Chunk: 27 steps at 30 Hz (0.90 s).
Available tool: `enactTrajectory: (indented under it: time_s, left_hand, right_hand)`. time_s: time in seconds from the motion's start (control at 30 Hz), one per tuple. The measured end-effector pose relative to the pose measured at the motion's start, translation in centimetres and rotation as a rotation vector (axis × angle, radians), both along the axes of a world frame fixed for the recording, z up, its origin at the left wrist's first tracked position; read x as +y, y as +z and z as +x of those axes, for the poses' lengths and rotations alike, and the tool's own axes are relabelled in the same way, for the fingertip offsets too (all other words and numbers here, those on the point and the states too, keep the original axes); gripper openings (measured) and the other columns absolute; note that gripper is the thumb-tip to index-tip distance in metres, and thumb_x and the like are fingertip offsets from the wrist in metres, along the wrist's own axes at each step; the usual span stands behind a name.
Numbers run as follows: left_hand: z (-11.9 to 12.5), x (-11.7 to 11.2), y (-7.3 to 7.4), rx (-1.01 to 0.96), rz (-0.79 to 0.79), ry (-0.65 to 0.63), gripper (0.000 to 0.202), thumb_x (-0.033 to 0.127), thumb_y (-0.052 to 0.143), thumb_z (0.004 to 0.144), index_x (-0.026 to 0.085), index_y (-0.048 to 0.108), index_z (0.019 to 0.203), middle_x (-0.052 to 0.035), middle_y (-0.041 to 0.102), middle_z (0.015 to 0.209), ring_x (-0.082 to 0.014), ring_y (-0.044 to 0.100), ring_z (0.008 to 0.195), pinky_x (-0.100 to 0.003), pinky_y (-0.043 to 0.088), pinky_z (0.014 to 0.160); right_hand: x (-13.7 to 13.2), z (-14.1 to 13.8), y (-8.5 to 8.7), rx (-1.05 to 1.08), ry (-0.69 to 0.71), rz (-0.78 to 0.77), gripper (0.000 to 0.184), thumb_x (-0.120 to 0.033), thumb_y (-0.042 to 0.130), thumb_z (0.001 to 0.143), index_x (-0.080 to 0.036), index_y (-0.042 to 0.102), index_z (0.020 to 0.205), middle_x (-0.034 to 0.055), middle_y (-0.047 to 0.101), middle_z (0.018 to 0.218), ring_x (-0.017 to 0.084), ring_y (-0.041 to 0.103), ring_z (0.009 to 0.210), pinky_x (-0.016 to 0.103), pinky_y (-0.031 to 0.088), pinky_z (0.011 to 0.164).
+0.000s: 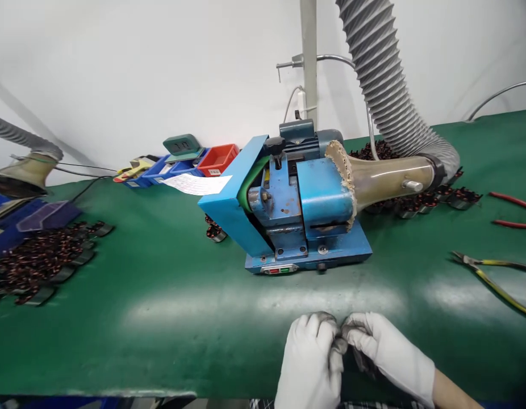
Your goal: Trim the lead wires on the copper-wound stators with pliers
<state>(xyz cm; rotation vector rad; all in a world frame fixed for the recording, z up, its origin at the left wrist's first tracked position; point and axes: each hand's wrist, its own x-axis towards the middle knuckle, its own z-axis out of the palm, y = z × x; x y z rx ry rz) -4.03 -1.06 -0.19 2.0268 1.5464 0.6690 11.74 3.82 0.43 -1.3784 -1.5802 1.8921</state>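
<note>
My left hand point(309, 359), in a white glove with darkened fingertips, is closed with its fingers curled inward near the front of the green table. Beside it my right hand point(388, 349), gloved the same way, is also closed, its thumb and fingers pinched. The fingertips of both hands meet or nearly meet. Whatever they hold, if anything, is hidden behind the fingers; a dark patch under the right hand is too blurred to name. Beyond the hands stands a blue belt machine point(284, 210) with red and green buttons point(280, 271) low on its front.
A brown duct nozzle point(386, 180) joins the machine to a grey hose point(386, 79). Copper-wound motor cores point(45, 255) are heaped at left, with more point(461, 197) behind the nozzle. Yellow-handled cutters point(493, 275) and red handles point(516, 199) lie at right. A red bin point(218, 160) stands behind.
</note>
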Motion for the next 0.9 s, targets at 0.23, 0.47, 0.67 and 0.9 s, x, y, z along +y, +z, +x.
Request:
enactTrajectory:
  time_s: [0.23,0.47,0.67,0.9]
  left_hand:
    - [1.0,0.2,-0.3,-0.116,0.112,0.085,0.020,0.006,0.037,0.069,0.020,0.047,0.078,-0.0007,0.056,0.085,-0.0184,0.048,0.078,-0.034,0.036,0.068]
    - [1.0,0.0,-0.7,-0.061,0.142,0.093,0.021,0.009,0.037,0.074,0.021,0.052,0.084,-0.0030,0.058,0.090,-0.0203,0.048,0.080,-0.035,0.037,0.070]
    - [1.2,0.3,-0.3,-0.101,0.173,0.107,0.018,0.008,0.037,0.075,0.020,0.050,0.079,-0.0013,0.058,0.085,-0.0184,0.049,0.079,-0.033,0.037,0.070]
    - [1.1,0.1,-0.5,-0.065,0.136,0.086,0.019,0.009,0.037,0.078,0.019,0.051,0.086,-0.0042,0.057,0.087,-0.0210,0.048,0.080,-0.038,0.039,0.071]
  right_hand:
    - [0.1,2.6,0.0,-0.143,-0.311,0.321,0.025,-0.041,0.051,0.080,-0.016,0.058,0.080,0.0051,0.063,0.074,0.016,0.058,0.066,0.027,0.047,0.062]
    - [-1.7,1.0,-2.3,-0.311,-0.132,0.958,0.021,-0.012,0.041,0.083,-0.020,0.058,0.074,0.0017,0.061,0.069,0.014,0.057,0.063,0.027,0.047,0.061]
    - [0.0,4.0,-0.1,-0.459,-0.318,1.103,0.004,-0.017,0.053,0.085,-0.020,0.055,0.085,0.0013,0.062,0.078,0.013,0.059,0.069,0.025,0.048,0.065]
    - [-1.4,1.9,0.4,-0.282,0.134,1.114,0.018,-0.011,0.039,0.090,-0.019,0.052,0.099,0.0063,0.057,0.095,0.016,0.055,0.086,0.028,0.048,0.075]
